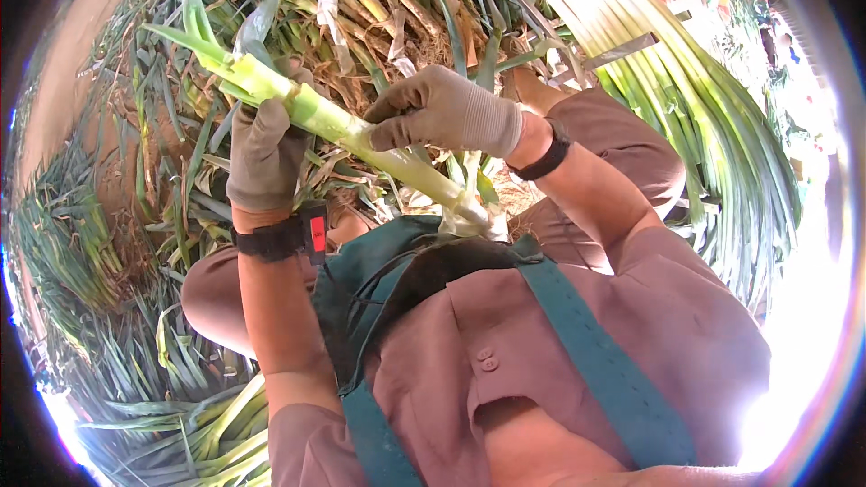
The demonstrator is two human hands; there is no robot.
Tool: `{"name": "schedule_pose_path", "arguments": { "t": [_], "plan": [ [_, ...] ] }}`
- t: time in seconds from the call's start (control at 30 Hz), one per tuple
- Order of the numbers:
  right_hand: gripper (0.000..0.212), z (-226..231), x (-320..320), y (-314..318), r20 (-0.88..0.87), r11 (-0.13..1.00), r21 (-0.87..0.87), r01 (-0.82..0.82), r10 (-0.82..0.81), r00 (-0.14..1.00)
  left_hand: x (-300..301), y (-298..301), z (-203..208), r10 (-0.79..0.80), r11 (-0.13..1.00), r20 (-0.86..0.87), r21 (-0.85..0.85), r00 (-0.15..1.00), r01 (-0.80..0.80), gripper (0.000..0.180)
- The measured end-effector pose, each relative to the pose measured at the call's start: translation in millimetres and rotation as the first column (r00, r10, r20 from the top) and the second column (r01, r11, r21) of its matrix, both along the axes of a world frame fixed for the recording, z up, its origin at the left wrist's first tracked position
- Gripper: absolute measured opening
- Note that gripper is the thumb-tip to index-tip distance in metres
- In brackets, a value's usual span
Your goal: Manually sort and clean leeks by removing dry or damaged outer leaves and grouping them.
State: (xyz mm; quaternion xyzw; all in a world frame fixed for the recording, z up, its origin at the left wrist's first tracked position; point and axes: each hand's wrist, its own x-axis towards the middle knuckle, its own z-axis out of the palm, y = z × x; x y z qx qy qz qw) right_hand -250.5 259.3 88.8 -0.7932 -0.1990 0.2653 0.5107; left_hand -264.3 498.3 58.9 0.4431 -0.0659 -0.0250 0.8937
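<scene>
A long leek (336, 123) runs slanting from upper left to lower right, green leaves at the top, pale stalk toward my chest. My left hand (263, 149), in a grey glove, grips its green part near the leaf end. My right hand (444, 113), also gloved, pinches the stalk's outer skin at the middle. A black band with a red patch (287, 236) sits on my left wrist, a black band (544, 159) on my right. The leek's white end (471, 213) lies just above my teal apron bib (379, 271).
Trimmed leaves and dry husks (388, 18) are heaped ahead of me. More leeks lie piled at the left (81, 243) and below (198, 415). A neat bundle of leeks (686, 99) on a frame stands at the right.
</scene>
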Motion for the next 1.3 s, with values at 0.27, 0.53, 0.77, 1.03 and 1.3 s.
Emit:
{"name": "schedule_pose_path", "arguments": {
  "t": [0.27, 0.53, 0.77, 1.03, 1.3],
  "plan": [
    [0.034, -5, 14, 15, -0.177, 0.993, 0.022, -0.119, 0.122, 0.977, -11, 12, 10, -0.121, 0.991, 0.062, 0.056, 0.991, 0.118, 0.068],
    [0.029, -51, 5, 11, -0.046, 0.720, -0.550, -0.422, 0.478, 0.877, -14, 10, 16, -0.072, 0.990, 0.056, 0.122, 0.996, 0.064, 0.069],
    [0.024, -92, -18, -89, -0.061, 0.291, -0.932, -0.216, 0.462, 0.885, -16, 6, 12, 0.006, 0.995, 0.035, 0.098, 0.999, -0.009, 0.069],
    [0.045, -59, -55, -45, -0.270, 0.967, 0.094, -0.236, 0.253, 0.929, -32, -54, 8, -0.063, 0.998, -0.224, 0.012, 0.973, 0.067, 0.057],
    [0.045, -16, -27, 6, -0.322, 0.960, 0.219, -0.175, 0.241, 0.916, 34, -18, -2, 0.063, 0.980, -0.264, -0.164, 0.963, -0.110, 0.041]
  ]
}}
